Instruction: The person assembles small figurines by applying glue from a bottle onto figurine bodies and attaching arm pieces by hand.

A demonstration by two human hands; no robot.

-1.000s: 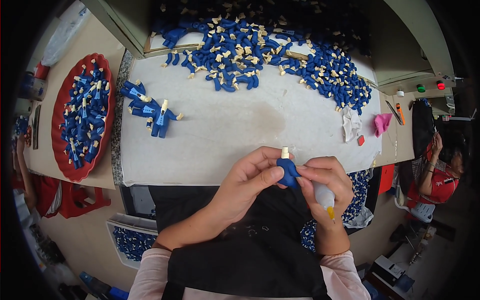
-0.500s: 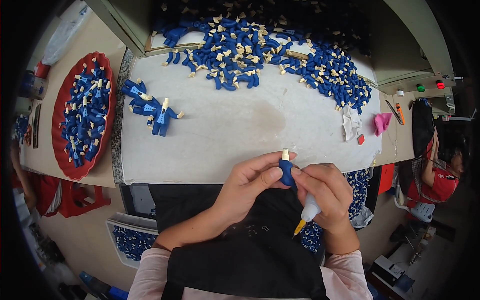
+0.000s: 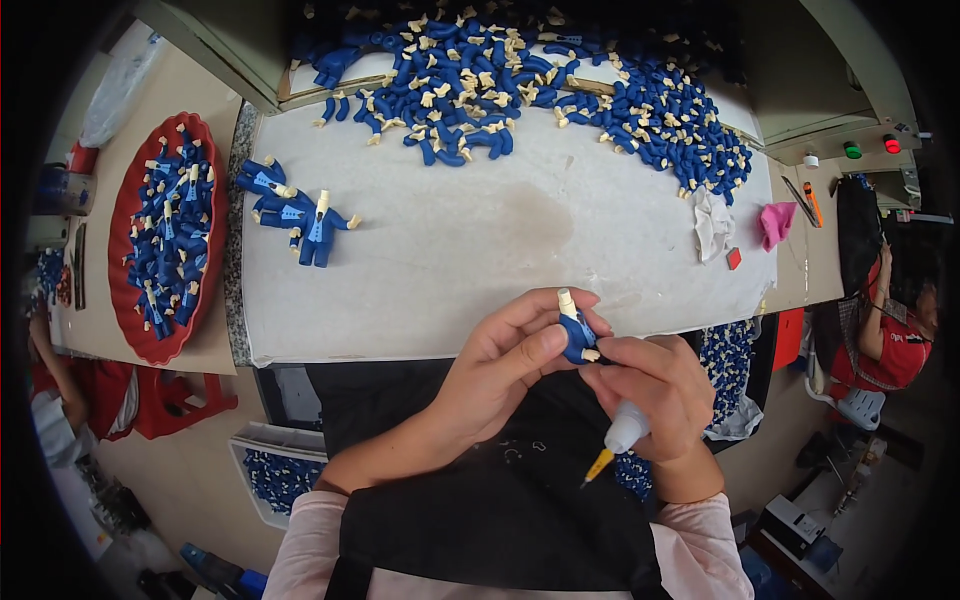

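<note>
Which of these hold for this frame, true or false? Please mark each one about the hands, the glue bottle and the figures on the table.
1. The left hand pinches a small blue figure. True.
2. The right hand holds a pair of scissors. False: it holds a small glue bottle with a yellow tip pointing down.
3. A red tray of blue figures sits at the left. True.
4. The pink cloth lies beside the red tray. False: it lies at the table's right end, near a white cloth.
5. A few finished figures lie on the white table. True.

Glue bottle (image 3: pixel 622 436) lower (nozzle down).
</note>
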